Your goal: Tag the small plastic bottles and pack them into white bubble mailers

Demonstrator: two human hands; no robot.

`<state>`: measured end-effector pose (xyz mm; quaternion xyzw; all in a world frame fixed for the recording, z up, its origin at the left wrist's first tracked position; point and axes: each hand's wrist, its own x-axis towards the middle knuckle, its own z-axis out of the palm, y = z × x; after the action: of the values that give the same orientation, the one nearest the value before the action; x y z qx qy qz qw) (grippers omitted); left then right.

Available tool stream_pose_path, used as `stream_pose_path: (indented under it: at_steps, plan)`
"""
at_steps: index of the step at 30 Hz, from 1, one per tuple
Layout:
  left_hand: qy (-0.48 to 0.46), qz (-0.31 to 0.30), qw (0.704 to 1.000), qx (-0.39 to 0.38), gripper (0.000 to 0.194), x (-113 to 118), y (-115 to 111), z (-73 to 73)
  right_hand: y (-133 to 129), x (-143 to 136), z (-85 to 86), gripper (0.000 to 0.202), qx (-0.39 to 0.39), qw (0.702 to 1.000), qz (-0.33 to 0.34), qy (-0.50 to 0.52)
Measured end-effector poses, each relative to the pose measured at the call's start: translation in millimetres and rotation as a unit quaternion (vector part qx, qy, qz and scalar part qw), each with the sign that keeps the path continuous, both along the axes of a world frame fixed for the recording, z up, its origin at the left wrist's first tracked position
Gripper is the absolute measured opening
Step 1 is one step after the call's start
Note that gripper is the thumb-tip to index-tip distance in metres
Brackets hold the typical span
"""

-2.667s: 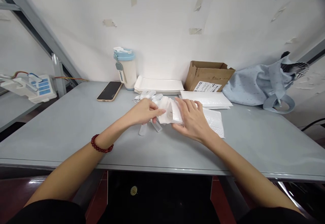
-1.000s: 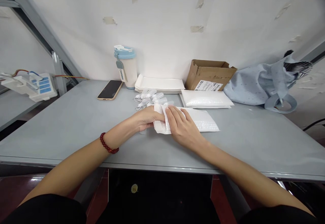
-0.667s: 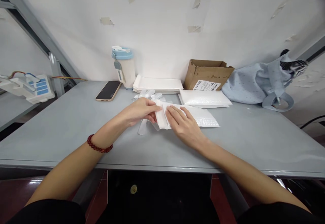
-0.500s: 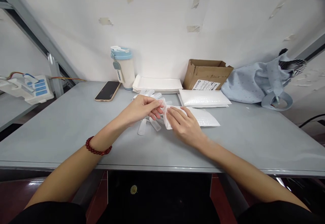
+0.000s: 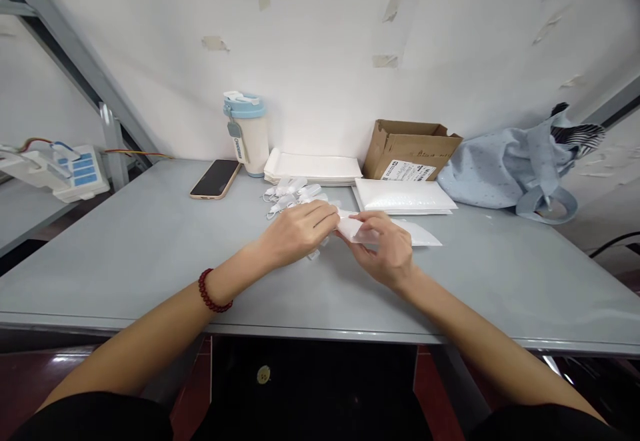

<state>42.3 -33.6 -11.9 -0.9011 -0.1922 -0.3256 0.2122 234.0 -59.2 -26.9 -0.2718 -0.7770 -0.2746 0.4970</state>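
A white padded mailer point(image 5: 420, 233) lies across the middle of the desk, its left end lifted and bent. My right hand point(image 5: 387, 251) grips that end from the near side, thumb below and fingers curled over the top. My left hand point(image 5: 303, 231) is closed, its fingertips pressed against the mailer's left edge. Whether anything small sits under those fingers is hidden. Behind and partly beneath my left hand lies a loose pile of small translucent plastic pieces with white tips point(image 5: 293, 191); their exact kind is unclear.
Further back stand a blue-lidded cup point(image 5: 253, 138), a stack of white envelopes point(image 5: 315, 166) and an open cardboard box point(image 5: 415, 151). More padded mailers point(image 5: 405, 196) lie before the box. A phone point(image 5: 216, 179) is at left, a pale blue cloth bag point(image 5: 495, 161) at right.
My left hand has moved right and down onto the mailer's end, turning palm down. My right hand's flat fingers have curled around the mailer, and that end has lifted.
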Motion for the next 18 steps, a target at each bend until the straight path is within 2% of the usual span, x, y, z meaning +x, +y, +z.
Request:
stream_pose_path:
  at_steps: [2,7,12,15,18]
  plan:
    - [0.000,-0.004,1.000,0.015,0.020,0.9,0.0,-1.8,-1.8,-0.7,2.5,0.026,0.001,1.000,0.000,0.022]
    - [0.020,0.010,1.000,0.003,0.021,-0.6,1.8,-4.3,-4.1,1.1,4.0,0.017,0.045,0.997,0.005,-0.061]
    - [0.023,0.021,0.999,-0.021,0.023,0.3,1.8,-8.9,-7.3,4.2,5.8,0.014,0.060,0.996,0.018,-0.059]
    - [-0.026,0.006,0.996,-0.090,0.025,5.4,-4.9,-11.7,-9.0,5.0,11.9,0.012,0.070,0.996,0.006,-0.059]
    - [-0.106,-0.022,0.967,-0.231,0.029,13.8,-11.5,-8.8,-6.7,6.6,18.5,0.007,0.082,0.995,-0.037,-0.048]
